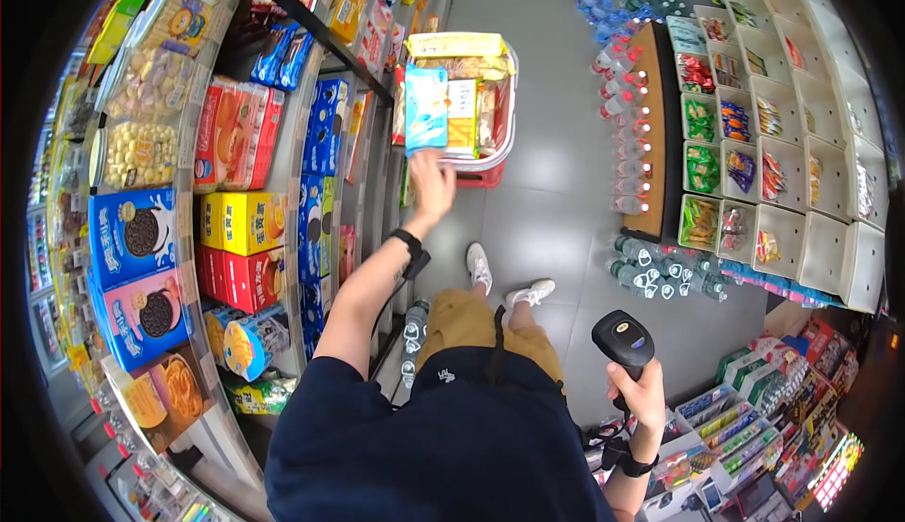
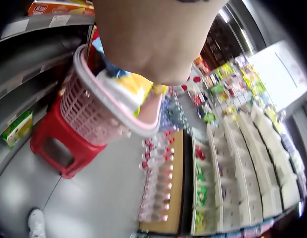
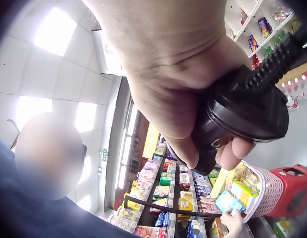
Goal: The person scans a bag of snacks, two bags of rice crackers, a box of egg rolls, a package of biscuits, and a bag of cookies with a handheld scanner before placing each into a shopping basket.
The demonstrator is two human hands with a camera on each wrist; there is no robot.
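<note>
My left hand (image 1: pixel 432 186) grips the near edge of a light-blue snack packet (image 1: pixel 427 107), which lies over the filled pink shopping basket (image 2: pixel 86 111). The fingers show at the packet's edge in the right wrist view; in the left wrist view the back of the hand hides them. Several packets crowd the basket, among them a yellow one (image 1: pixel 454 45) along its far side. Off to the right, well apart from the basket, my right hand (image 1: pixel 643 392) holds a black handheld barcode scanner (image 1: pixel 624 341) by its handle, the scanner's head pointing up the aisle.
Under the basket stands a red plastic stool (image 2: pixel 69 139). Shelves of boxed snacks (image 1: pixel 240 225) line the left side. On the right are bottles with red caps (image 1: pixel 630 150), white snack bins (image 1: pixel 778 169) and green-tinted bottles (image 1: pixel 650 272) on the floor. A cable (image 3: pixel 277 62) leaves the scanner.
</note>
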